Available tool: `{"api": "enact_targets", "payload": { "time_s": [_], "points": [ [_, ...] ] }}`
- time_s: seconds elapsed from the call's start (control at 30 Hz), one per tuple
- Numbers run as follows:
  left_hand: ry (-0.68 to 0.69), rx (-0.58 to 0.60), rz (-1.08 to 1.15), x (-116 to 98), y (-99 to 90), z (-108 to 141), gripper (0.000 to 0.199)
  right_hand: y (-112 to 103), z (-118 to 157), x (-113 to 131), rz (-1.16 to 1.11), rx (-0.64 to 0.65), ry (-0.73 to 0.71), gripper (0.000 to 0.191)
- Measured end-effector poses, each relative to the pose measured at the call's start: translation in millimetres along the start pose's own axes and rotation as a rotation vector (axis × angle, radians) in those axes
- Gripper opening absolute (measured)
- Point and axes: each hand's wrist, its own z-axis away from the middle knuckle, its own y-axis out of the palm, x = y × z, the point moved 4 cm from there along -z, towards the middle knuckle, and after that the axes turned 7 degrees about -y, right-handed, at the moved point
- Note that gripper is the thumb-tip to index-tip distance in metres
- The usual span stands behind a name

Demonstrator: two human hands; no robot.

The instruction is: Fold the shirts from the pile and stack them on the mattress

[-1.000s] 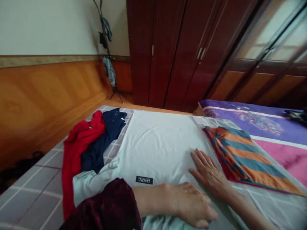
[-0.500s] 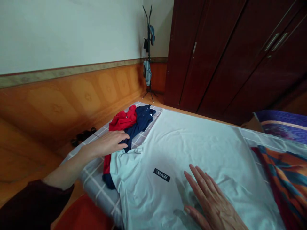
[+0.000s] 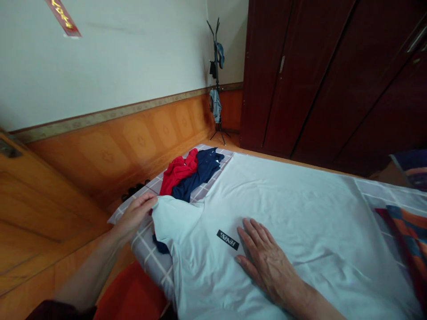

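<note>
A pale mint T-shirt (image 3: 287, 200) with a dark chest label (image 3: 227, 240) lies spread over a checked bed cover (image 3: 151, 262). At its left side, my left hand (image 3: 142, 209) pinches the end of the sleeve (image 3: 176, 218), fingers closed on the fabric. My right hand (image 3: 267, 258) rests flat on the shirt just right of the label, palm down, with its fingers stretched out. Beyond the sleeve lie a crumpled red garment (image 3: 178, 171) and a navy garment (image 3: 200, 175), close to my left hand.
An orange and blue patterned cloth (image 3: 408, 231) lies at the right. Behind the bed stand dark red wardrobes (image 3: 310, 80) and a coat rack (image 3: 216, 75). Something red (image 3: 131, 293) is below the near left edge; dark shoes (image 3: 133, 191) are beyond the left edge.
My left hand has moved left and down and taken hold of the sleeve end, which now lies flatter. My right hand has moved left and settled on the shirt. The view has shifted left.
</note>
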Motion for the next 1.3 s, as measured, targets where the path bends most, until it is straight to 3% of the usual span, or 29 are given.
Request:
{"api": "enact_targets", "payload": {
  "time_s": [0.1, 0.2, 0.33, 0.37, 0.43, 0.5, 0.53, 0.57, 0.67, 0.73, 0.87, 1.0, 1.13, 1.3],
  "points": [
    [-0.122, 0.079, 0.124, 21.2, 16.7, 4.1, 0.041, -3.1, -1.0, 0.9, 0.000, -0.004, 0.005, 0.052],
    [-0.101, 0.113, 0.138, 24.5, 28.5, -0.9, 0.049, -4.1, -2.2, 1.8, 0.002, 0.008, 0.013, 0.050],
    [0.070, -0.093, 0.036, -2.1, 33.4, 5.5, 0.041, -5.6, -1.7, 3.1, -0.014, -0.001, 0.013, 0.049],
    [0.147, -0.089, -0.055, -13.0, 39.7, 14.4, 0.038, -6.3, -1.4, 3.3, -0.019, -0.007, 0.010, 0.049],
    [0.308, 0.107, -0.286, -32.8, 63.2, 39.2, 0.035, -7.5, -0.8, 3.6, -0.029, -0.016, 0.005, 0.049],
    [0.434, 0.463, -0.490, -42.4, 91.4, 66.6, 0.039, -8.4, -0.5, 3.3, -0.039, -0.017, 0.008, 0.049],
    [0.473, 0.576, -0.558, -43.9, 100.6, 75.9, 0.040, -8.6, -0.4, 2.9, -0.046, -0.016, 0.012, 0.050],
    [0.497, 0.615, -0.605, -44.2, 105.6, 79.7, 0.041, -8.9, -0.3, 2.5, -0.053, -0.015, 0.017, 0.050],
    [0.501, 0.457, -0.682, -39.8, 103.3, 62.6, 0.037, -10.5, -0.6, 1.2, -0.091, -0.030, 0.028, 0.054],
    [0.509, 0.413, -0.736, -33.0, 100.9, 44.1, 0.036, -13.0, -1.5, 1.2, -0.123, -0.052, 0.021, 0.057],
    [0.614, 0.449, -0.865, -23.7, 111.7, 16.9, 0.042, -19.8, -5.1, 4.5, -0.176, -0.078, -0.041, 0.044],
    [0.717, 0.486, -0.932, -29.2, 137.1, -5.1, 0.044, -25.9, -8.0, 8.9, -0.225, -0.077, -0.121, 0.025],
    [0.640, 0.660, -0.937, -39.7, 158.9, -33.4, 0.015, -34.6, -8.5, 10.4, -0.206, -0.139, -0.170, 0.024],
    [0.535, 0.698, -0.944, -50.3, 163.9, -63.1, 0.022, -38.3, -9.0, 9.1, -0.157, -0.162, -0.179, 0.024]
  ]
}}
